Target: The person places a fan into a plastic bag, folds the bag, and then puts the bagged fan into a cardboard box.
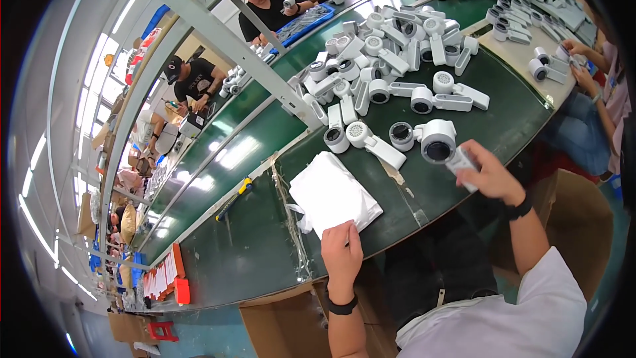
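Note:
My right hand [489, 174] is wrapped round the handle of a white handheld fan [438, 140], whose round head with a dark centre points left over the table's near edge. My left hand [342, 252] is closed, thumb and fingers pressed on the near corner of a stack of thin white bags [331, 189] lying flat. Just beyond the held fan, another fan [401, 134] rests on the green table [245, 252]. A large heap of similar white fans [391, 46] covers the table further off.
A yellow-and-black screwdriver-like tool [235, 197] lies left of the bags. Red-orange boxes [165, 275] stand at the far left. Cardboard boxes [583, 219] sit below the table edge. A metal frame [252, 59] rises at the left; co-workers sit across and at the right.

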A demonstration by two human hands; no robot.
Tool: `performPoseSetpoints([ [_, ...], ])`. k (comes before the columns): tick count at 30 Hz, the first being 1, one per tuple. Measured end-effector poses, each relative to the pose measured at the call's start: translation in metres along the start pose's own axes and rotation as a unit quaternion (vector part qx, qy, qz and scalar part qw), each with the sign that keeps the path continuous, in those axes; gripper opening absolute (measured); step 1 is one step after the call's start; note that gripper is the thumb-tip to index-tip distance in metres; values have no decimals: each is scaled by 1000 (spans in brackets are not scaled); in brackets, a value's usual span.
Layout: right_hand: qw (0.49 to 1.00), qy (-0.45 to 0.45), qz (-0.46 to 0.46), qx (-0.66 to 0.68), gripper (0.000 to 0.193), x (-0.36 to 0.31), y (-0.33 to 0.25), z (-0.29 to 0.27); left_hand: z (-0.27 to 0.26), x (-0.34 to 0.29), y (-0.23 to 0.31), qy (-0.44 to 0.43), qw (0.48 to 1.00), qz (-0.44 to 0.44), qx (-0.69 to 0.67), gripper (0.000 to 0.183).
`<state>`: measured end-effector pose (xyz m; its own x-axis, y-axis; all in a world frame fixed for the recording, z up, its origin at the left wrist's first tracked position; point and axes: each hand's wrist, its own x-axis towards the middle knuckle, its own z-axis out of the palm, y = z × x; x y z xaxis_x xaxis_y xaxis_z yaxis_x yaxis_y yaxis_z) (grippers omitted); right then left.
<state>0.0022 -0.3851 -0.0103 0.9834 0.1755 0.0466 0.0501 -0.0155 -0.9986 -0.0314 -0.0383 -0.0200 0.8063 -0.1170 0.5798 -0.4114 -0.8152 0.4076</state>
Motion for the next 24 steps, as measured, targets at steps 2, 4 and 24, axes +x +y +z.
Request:
performPoseSetpoints([
  [2,987,-22,35,158,37,-6,-1,33,3,0,5,35,997,-55,-45,11],
  [4,975,-26,21,218,44,-15,4,66,7,-1,17,108,911,-266,-296,11],
  [24,986,87,-18,140,32,13,1,180,6,-22,17,85,717,-356,-593,12],
])
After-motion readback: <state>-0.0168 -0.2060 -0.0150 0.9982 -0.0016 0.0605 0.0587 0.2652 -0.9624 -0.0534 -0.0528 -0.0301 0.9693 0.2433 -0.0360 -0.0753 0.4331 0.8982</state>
